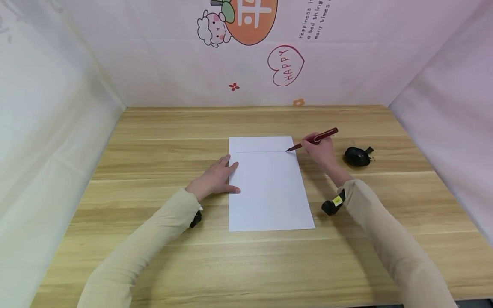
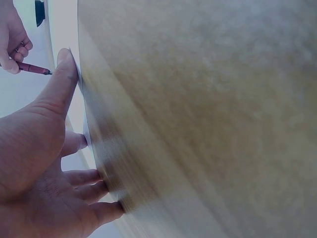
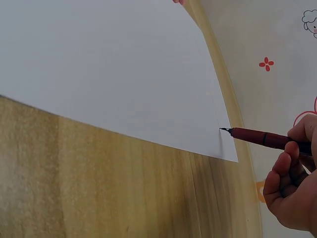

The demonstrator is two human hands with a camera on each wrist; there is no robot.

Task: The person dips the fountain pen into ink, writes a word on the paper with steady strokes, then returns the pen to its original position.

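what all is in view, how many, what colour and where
paper: 1, white, on the table
drawn line: 1, dark, near paper's far edge
pen: 1, dark red, in right hand
unidentified object: 1, black, right of right hand
table: 1, light brown, beneath the paper
cloth: count unclear, white, printed, behind and beside table
wrist devices: 2, black, one per wrist
sleeves: 2, beige, one per side
left hand: 1, bare, on paper's left edge
right hand: 1, bare, gripping pen

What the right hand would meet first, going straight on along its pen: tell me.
Likely the paper: the pen in the right hand points at it, though contact is unclear.
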